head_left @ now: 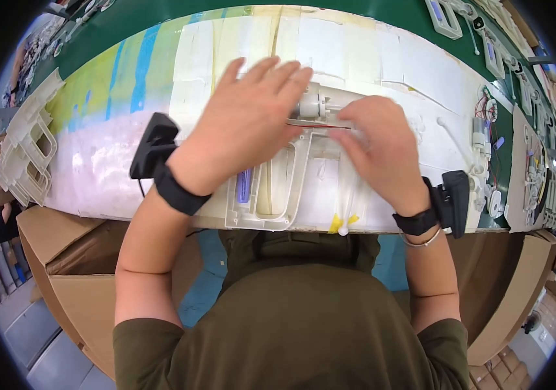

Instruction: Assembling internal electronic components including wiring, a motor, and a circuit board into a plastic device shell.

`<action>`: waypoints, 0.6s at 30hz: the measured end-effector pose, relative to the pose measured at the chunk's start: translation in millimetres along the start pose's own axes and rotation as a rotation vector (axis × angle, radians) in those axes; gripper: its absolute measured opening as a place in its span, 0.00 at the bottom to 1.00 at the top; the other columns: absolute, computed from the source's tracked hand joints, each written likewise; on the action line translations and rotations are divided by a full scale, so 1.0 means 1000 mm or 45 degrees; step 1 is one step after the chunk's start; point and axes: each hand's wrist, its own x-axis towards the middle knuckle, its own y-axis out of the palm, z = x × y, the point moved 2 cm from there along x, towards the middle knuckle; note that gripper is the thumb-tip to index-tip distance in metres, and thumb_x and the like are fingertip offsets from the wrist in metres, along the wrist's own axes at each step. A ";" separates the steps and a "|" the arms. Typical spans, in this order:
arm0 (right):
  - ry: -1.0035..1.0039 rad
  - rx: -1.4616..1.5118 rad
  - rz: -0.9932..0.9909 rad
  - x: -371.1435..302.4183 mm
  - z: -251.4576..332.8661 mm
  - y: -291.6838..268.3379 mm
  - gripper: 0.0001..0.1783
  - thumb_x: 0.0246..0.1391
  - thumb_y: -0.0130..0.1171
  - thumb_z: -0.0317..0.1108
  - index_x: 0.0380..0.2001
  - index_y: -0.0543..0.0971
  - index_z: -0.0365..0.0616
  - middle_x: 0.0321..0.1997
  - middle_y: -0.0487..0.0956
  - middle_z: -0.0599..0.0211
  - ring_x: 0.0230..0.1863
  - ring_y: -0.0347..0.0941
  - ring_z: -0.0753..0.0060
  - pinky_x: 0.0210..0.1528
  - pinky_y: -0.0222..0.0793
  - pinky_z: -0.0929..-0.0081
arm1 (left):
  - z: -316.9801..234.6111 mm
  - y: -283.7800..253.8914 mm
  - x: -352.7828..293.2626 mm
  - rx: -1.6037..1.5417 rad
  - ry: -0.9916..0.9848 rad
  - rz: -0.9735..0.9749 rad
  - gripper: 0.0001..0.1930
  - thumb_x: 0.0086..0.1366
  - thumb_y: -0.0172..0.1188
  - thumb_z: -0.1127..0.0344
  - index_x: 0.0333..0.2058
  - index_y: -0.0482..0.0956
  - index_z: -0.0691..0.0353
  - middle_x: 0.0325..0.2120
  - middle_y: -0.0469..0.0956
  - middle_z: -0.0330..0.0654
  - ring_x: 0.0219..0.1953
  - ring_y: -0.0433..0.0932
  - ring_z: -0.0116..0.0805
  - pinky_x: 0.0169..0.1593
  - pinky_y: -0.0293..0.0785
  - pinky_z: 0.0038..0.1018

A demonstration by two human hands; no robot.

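A white plastic housing half (298, 188) with a looped handle lies in front of me at the near table edge. A silver and white motor (313, 106) sits at its far end, partly covered by my left hand. My left hand (252, 110) lies over the housing with its fingers stretched out, its thumb beside a red and black wire pair (320, 125). At the right end of those wires my right hand (382, 143) has its fingers curled, slightly blurred, closed about them. A purple cylinder (244, 185) rests inside the housing, below my left hand.
Stacked white housings (27, 143) stand at the table's left end. To the right lie motors with wires (480, 133) and a thin white rod (453, 135). Cardboard boxes (83, 260) flank me below the table edge. More assembled parts (486, 45) line the green surface at far right.
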 end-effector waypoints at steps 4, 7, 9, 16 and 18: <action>-0.132 -0.173 0.047 -0.010 0.002 0.009 0.11 0.36 0.64 0.28 0.26 0.74 0.44 0.29 0.73 0.68 0.41 0.68 0.63 0.44 0.67 0.67 | -0.006 0.003 0.014 -0.112 -0.005 0.259 0.31 0.49 0.67 0.65 0.53 0.68 0.63 0.45 0.74 0.46 0.48 0.72 0.44 0.54 0.65 0.38; -0.193 -0.213 0.036 -0.013 -0.003 0.012 0.07 0.37 0.60 0.27 0.25 0.74 0.45 0.28 0.72 0.69 0.41 0.68 0.64 0.48 0.66 0.65 | -0.004 0.005 0.018 -0.166 0.023 0.323 0.31 0.48 0.67 0.66 0.52 0.69 0.64 0.43 0.75 0.47 0.43 0.73 0.46 0.49 0.68 0.36; -0.221 -0.302 0.045 -0.012 -0.003 0.013 0.06 0.40 0.56 0.26 0.26 0.73 0.46 0.28 0.72 0.71 0.42 0.67 0.64 0.53 0.64 0.62 | -0.003 0.006 0.021 -0.159 0.032 0.330 0.31 0.47 0.68 0.66 0.51 0.69 0.65 0.42 0.75 0.48 0.41 0.74 0.47 0.47 0.70 0.35; -0.278 -0.432 0.001 -0.014 0.002 0.013 0.10 0.41 0.55 0.27 0.31 0.74 0.46 0.28 0.72 0.71 0.43 0.67 0.64 0.54 0.63 0.62 | -0.010 0.010 0.028 -0.153 0.037 0.399 0.26 0.46 0.67 0.68 0.46 0.70 0.67 0.36 0.75 0.47 0.38 0.75 0.47 0.40 0.72 0.35; -0.201 -0.281 0.131 -0.006 -0.007 0.011 0.12 0.41 0.58 0.27 0.33 0.74 0.46 0.27 0.72 0.68 0.43 0.67 0.62 0.51 0.64 0.63 | -0.005 0.010 0.035 -0.107 0.054 0.428 0.26 0.46 0.66 0.68 0.45 0.70 0.67 0.35 0.75 0.47 0.37 0.76 0.47 0.39 0.73 0.36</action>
